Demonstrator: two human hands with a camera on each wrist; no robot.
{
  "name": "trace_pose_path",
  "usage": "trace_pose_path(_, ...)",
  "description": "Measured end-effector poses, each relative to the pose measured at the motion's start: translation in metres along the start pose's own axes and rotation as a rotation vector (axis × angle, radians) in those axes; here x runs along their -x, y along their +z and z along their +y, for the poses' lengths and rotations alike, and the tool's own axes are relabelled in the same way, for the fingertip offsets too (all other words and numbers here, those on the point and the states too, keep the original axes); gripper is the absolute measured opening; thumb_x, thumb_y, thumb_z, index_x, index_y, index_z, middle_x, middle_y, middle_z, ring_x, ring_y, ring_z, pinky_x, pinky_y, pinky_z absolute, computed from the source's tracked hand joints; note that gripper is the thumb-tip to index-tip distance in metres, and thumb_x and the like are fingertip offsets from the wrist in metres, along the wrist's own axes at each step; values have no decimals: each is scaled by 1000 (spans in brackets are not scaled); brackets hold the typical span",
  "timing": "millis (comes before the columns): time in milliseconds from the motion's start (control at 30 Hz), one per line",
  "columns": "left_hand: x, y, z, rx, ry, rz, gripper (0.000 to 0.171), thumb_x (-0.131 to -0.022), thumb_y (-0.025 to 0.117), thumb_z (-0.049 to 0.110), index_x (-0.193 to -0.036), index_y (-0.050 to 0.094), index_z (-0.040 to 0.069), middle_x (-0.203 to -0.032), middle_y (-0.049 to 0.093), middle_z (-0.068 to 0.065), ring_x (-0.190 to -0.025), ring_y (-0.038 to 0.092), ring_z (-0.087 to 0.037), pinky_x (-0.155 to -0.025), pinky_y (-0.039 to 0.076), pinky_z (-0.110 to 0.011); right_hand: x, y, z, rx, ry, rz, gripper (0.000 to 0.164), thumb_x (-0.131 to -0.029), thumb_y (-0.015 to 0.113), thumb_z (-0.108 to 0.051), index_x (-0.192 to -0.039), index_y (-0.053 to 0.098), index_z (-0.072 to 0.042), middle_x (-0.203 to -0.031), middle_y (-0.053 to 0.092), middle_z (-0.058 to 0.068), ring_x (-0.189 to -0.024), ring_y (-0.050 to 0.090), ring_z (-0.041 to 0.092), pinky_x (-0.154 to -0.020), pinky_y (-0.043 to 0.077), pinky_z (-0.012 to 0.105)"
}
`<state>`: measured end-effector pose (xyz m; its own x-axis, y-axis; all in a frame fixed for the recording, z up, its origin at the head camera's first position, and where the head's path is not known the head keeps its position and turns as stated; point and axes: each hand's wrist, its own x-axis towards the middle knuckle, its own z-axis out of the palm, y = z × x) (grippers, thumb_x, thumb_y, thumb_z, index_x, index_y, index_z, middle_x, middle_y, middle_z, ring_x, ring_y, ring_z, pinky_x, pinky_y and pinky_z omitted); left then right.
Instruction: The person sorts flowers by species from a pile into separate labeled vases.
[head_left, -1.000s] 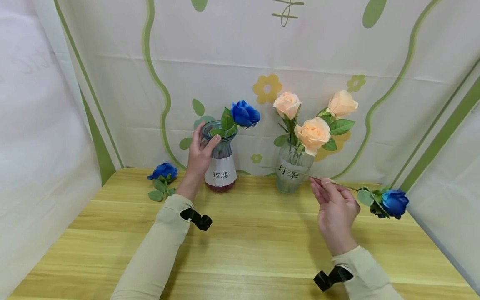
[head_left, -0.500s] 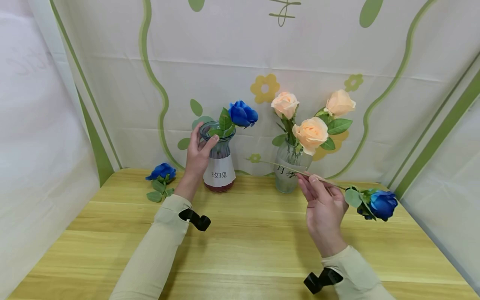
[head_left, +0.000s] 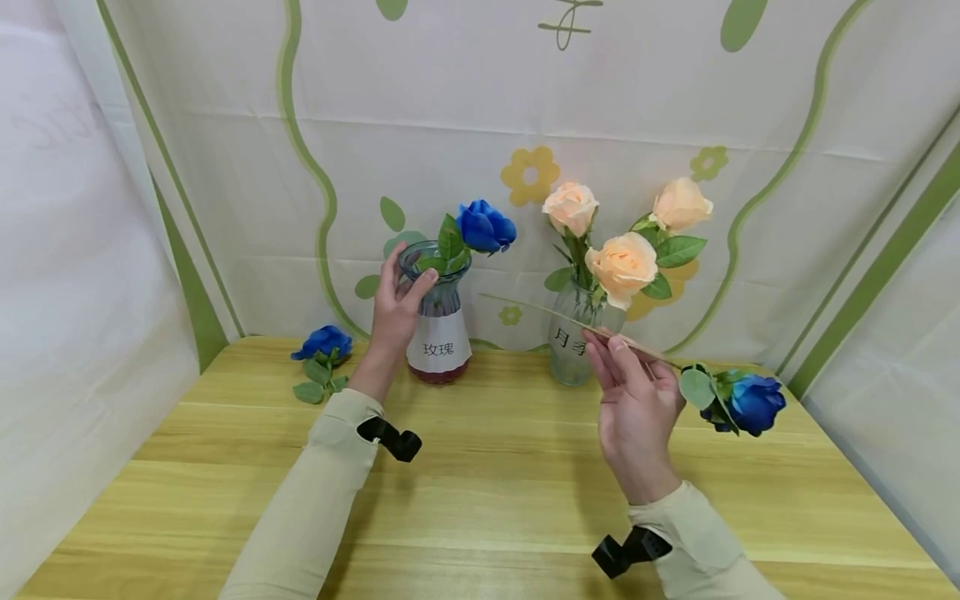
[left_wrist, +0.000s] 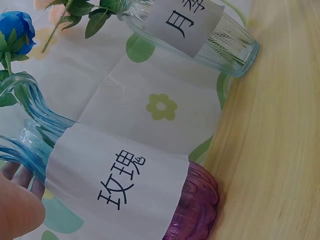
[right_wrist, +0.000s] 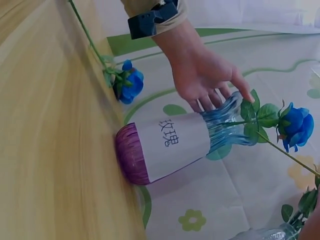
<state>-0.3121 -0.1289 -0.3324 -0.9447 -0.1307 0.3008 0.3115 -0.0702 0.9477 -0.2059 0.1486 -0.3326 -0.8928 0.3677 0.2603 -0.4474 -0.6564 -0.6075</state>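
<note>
My left hand (head_left: 397,312) grips the neck of a blue-to-purple glass vase (head_left: 442,300) with a white paper label, thumb at its rim. One blue rose (head_left: 486,227) stands in that vase, leaning right, its leaves at the mouth. Between thumb and fingers, my right hand (head_left: 637,408) pinches the stem of another blue rose (head_left: 753,404), held nearly level with its bloom to the right. The bare stem end points left, just right of the vase neck in the head view; in the right wrist view the stem (right_wrist: 290,154) reaches the leaves at the mouth.
A clear glass vase (head_left: 570,367) with peach roses (head_left: 622,268) and a paper label stands just behind my right hand. Another blue rose (head_left: 326,342) lies on the wooden table (head_left: 480,500) left of my left wrist. A printed cloth (head_left: 435,150) hangs behind.
My right hand has moved left with the blue rose, its stem end rising and coming closer to the blue-purple vase. The left hand keeps its grip on the vase.
</note>
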Motion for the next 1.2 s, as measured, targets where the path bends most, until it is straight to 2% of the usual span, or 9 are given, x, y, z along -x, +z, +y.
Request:
trace_pose_path(433,0,1,0,12,6,-5,77,-104,65,33,-169,24,24,-178,25,0,-161,33,-29,-132,29,-50,5,31,11,-40,-18,-75,6,-100,67,5,-99,73,4,-103,81,18,-97,82,29,-85,65,31)
trace_pose_path(567,0,1,0,9,12,0,78,-104,65,33,-169,24,24,-178,24,0,-162,32,-29,-131,29,-51,4,40,15,-20,-6,-102,7,-100,68,5,-99,75,4,-104,80,18,-98,82,29,-84,65,30)
trace_pose_path(733,1,1,1,2,11,0,79,-103,66,34,-169,24,25,-178,24,0,-162,32,-29,-131,30,-50,2,51,21,58,18,-116,12,-101,66,5,-98,77,0,-108,81,16,-101,81,27,-88,64,28)
trace_pose_path(867,2,0,1,-8,4,1,79,-103,66,35,-169,24,26,-179,21,0,-162,31,-29,-131,30,-50,0,58,26,133,-3,-115,13,-101,66,5,-100,77,-1,-109,81,14,-101,81,24,-90,63,29)
trace_pose_path(1067,2,0,0,-17,7,0,79,-103,66,35,-169,24,27,-180,18,-1,-163,29,-31,-131,30,-51,-5,65,32,167,-73,-72,6,-97,72,5,-102,72,7,-107,81,18,-100,82,26,-89,64,32)
trace_pose_path(1200,1,-1,-1,-13,11,2,79,-103,66,35,-169,24,27,-179,20,0,-162,30,-31,-131,30,-52,-7,68,36,172,-90,-59,4,-96,73,4,-95,69,3,-105,81,16,-100,81,27,-91,64,33)
